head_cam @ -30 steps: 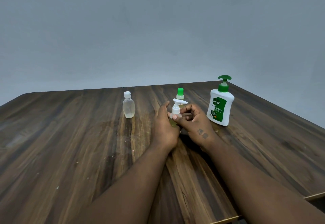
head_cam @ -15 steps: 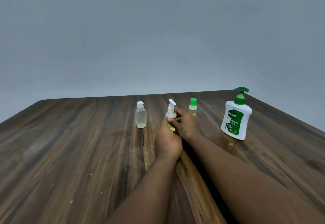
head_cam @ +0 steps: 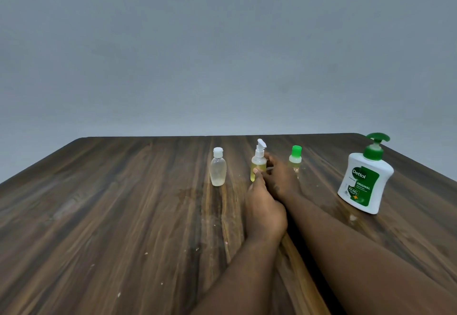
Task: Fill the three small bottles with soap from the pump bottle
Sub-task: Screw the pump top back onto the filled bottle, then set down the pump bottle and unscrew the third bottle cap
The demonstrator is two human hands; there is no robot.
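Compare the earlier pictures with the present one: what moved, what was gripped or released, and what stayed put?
The left hand and right hand carried the spray bottle away from the person and stood it in line between the white-capped bottle and the green-capped bottle. The right hand's fingers still curl round it; the left thumb touches it. Those two bottles and the pump bottle stayed put on the table.

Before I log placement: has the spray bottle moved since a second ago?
Yes, the spray bottle shifted left, from the green-capped bottle toward the white-capped bottle.
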